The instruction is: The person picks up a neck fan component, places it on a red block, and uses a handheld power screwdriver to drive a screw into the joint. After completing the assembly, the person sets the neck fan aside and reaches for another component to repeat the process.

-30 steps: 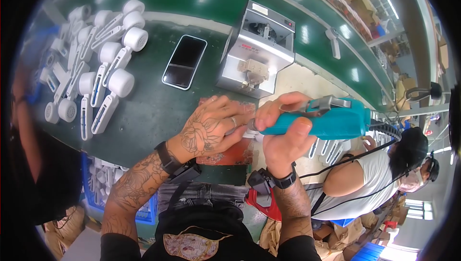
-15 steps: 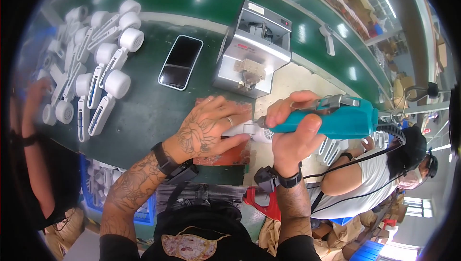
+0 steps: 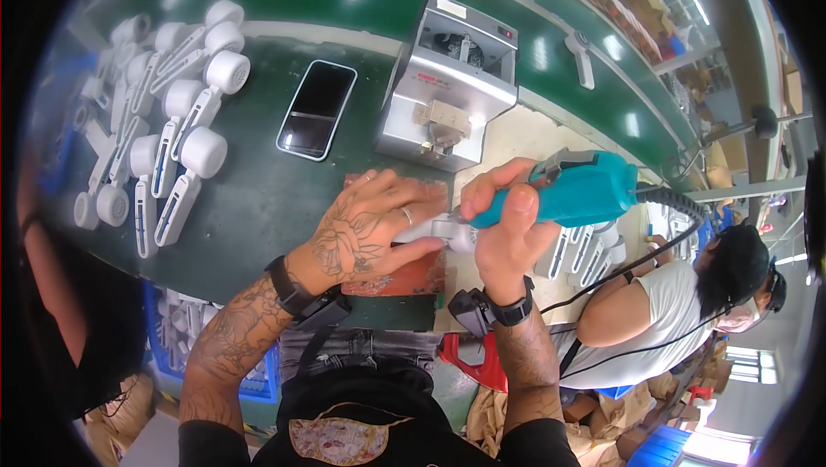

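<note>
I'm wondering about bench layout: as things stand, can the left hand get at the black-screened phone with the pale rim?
Probably yes: only dark green tabletop shows between the left hand and the phone, though that hand would first have to release the white plastic piece with a round head.

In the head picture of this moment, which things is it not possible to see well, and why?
All in the head view:
- White device: its handle is partly covered by the left hand.
- Teal tool: partly behind the right hand; its tip is too small to tell if it touches the device.
- Blue crate: partly hidden by the left forearm.
</note>
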Action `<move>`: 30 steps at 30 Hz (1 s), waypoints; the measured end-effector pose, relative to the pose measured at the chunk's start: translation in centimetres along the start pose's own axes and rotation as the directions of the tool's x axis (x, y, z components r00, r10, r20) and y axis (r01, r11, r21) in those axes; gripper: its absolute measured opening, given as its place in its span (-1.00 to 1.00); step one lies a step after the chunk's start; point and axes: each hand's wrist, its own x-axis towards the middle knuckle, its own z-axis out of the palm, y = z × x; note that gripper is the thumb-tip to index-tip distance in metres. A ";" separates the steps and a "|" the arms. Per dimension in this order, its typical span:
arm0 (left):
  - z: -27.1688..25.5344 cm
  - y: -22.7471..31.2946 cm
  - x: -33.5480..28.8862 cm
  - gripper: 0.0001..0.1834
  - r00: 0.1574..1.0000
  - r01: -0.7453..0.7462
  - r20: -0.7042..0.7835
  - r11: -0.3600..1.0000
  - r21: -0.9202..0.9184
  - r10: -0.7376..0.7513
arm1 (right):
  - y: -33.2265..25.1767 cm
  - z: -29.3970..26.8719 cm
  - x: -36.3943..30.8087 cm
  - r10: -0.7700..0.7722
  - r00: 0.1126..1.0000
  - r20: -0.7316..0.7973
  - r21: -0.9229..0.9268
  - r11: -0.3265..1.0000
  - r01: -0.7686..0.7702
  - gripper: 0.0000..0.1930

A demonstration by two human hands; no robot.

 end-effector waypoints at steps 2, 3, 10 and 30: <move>-0.4 0.1 0.2 -0.53 0.996 -0.013 0.086 0.997 0.077 0.006 | 0.4 0.0 0.2 0.000 1.000 0.009 0.014 1.000 0.000 -0.49; -0.3 0.1 0.2 -0.53 0.996 -0.014 0.087 0.997 0.071 0.007 | 0.5 0.0 0.2 -0.005 1.000 0.020 0.027 1.000 0.004 -0.52; -0.4 0.1 -0.1 -0.54 0.996 -0.014 0.084 0.995 0.096 0.006 | 0.6 0.6 0.4 -0.030 0.999 0.020 -0.006 1.000 0.030 -0.54; -0.4 0.0 -0.3 -0.62 0.998 0.054 0.029 0.996 0.075 -0.057 | -1.2 2.8 3.0 -0.021 0.999 -0.029 -0.123 0.992 0.017 -0.61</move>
